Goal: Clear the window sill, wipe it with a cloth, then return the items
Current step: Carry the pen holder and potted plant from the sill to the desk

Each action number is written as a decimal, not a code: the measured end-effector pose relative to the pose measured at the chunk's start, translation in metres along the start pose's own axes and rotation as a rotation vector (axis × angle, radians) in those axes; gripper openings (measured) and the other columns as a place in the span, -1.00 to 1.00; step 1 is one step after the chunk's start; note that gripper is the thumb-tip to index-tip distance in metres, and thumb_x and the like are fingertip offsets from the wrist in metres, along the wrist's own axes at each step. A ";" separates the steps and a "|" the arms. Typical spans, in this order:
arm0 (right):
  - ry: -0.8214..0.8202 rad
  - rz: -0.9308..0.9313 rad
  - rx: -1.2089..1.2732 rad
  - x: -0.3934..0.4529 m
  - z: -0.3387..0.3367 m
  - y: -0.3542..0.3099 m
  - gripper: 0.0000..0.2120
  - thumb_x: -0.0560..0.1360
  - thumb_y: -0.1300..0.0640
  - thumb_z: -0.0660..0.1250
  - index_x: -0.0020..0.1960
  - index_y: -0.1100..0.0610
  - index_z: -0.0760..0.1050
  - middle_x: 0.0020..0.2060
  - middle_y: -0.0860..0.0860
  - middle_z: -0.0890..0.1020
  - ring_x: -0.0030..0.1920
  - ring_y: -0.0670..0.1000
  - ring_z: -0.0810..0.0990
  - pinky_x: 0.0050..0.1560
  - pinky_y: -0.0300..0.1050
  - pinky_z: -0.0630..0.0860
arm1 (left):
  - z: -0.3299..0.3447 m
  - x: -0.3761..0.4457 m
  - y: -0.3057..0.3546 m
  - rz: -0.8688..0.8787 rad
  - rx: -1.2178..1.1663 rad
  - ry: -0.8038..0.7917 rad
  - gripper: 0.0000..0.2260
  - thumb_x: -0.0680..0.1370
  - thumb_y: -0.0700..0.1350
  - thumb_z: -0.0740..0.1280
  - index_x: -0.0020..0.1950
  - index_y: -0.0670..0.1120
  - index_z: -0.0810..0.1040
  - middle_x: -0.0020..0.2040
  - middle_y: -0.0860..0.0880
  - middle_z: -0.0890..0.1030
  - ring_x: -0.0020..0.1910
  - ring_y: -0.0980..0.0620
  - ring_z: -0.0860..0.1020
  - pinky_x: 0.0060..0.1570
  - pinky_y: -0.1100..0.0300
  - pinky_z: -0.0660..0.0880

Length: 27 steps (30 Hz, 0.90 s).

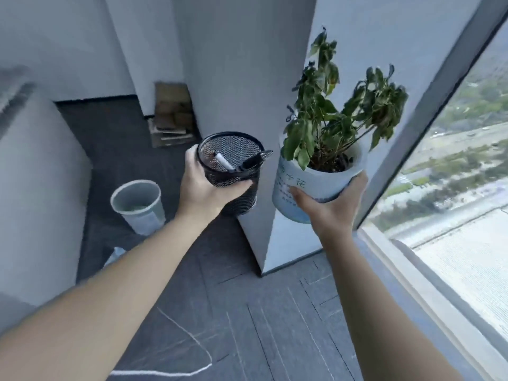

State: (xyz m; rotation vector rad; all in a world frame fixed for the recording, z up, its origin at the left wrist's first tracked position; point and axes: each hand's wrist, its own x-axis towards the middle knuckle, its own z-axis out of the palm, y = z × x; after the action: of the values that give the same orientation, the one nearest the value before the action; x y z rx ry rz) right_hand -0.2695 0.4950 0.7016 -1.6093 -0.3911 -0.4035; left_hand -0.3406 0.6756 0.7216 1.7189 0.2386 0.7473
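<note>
At frame centre, the left hand (204, 185) clamps the mesh pen holder (229, 171) upright; the right hand (330, 207), nearer the lower-right sill (412, 279), clasps the tilted plant pot (310, 185).

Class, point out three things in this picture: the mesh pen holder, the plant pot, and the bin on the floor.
mesh pen holder (233, 185), head view, on its front mesh wall.
plant pot (316, 185), head view, on its pale side.
bin (145, 218), head view, on its outer wall.
</note>
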 end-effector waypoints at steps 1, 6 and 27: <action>-0.038 -0.004 0.019 -0.004 0.029 -0.012 -0.10 0.01 -0.10 0.50 0.24 0.16 0.22 0.02 -0.23 0.37 0.07 -0.25 0.43 0.15 -0.31 0.42 | -0.032 0.004 0.001 -0.001 0.015 0.039 -0.26 0.01 0.07 0.46 0.11 -0.03 0.26 -0.02 0.14 0.51 -0.02 0.29 0.52 0.08 0.48 0.40; -0.259 -0.046 0.180 -0.030 0.167 -0.065 -0.15 0.07 0.08 0.55 0.24 0.13 0.20 0.04 -0.23 0.35 0.02 -0.50 0.39 0.07 -0.58 0.35 | -0.181 0.011 0.006 0.014 0.118 0.274 -0.37 0.02 0.01 0.48 0.02 0.03 0.30 -0.07 0.24 0.47 -0.17 0.56 0.46 -0.08 0.65 0.34; -0.897 -0.160 0.643 -0.176 0.648 -0.186 -0.20 0.13 0.10 0.55 0.20 0.07 0.14 0.09 -0.23 0.31 0.10 -0.53 0.34 0.14 -0.58 0.31 | -0.617 0.006 -0.031 -0.137 0.403 1.039 -0.33 0.01 0.08 0.46 0.07 0.05 0.32 0.06 0.06 0.53 0.15 -0.02 0.53 0.28 -0.05 0.44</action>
State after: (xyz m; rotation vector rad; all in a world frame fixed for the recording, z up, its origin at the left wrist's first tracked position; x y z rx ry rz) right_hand -0.4963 1.1525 0.7347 -1.0401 -1.1968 0.3449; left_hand -0.6946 1.1809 0.7615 1.4978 1.2703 1.5122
